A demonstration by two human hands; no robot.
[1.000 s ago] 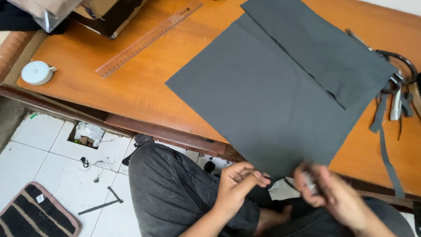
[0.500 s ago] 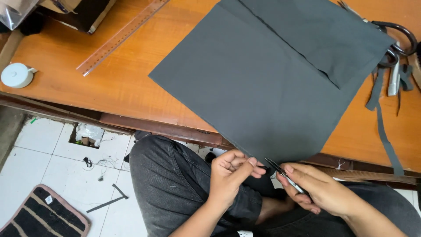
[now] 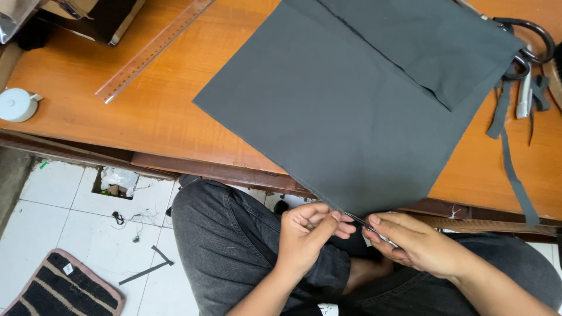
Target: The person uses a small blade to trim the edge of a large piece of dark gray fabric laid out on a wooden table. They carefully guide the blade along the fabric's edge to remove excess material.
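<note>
Both hands work at the near edge of the wooden table (image 3: 146, 111), below the tabletop line. Left hand (image 3: 307, 231) is closed in a pinch: thumb and fingertips grip the overhanging corner of the dark grey fabric sheet (image 3: 351, 111). Right hand (image 3: 413, 243) is closed around a thin metal tool (image 3: 374, 232) (its type cannot be determined; only a narrow bright sliver shows between the fingers), whose tip lies at the fabric edge just beside the left fingertips.

Fabric sheet: lies flat on the table, rotated diagonally, with its lowest corner hanging over the table edge into the hands. A second layer of the same fabric overlaps its upper right part.

Surrounding items:
- Long ruler (image 3: 155, 50), lying diagonally on the table, well apart from the fabric's left corner.
- Small white round container (image 3: 16, 104) at the table's left edge.
- Black-handled scissors (image 3: 527, 47) at the right, beside a narrow fabric strip (image 3: 515, 175) that trails toward the table edge.
- Striped mat (image 3: 58, 289) on the white tiled floor (image 3: 64, 216), lower left.
</note>
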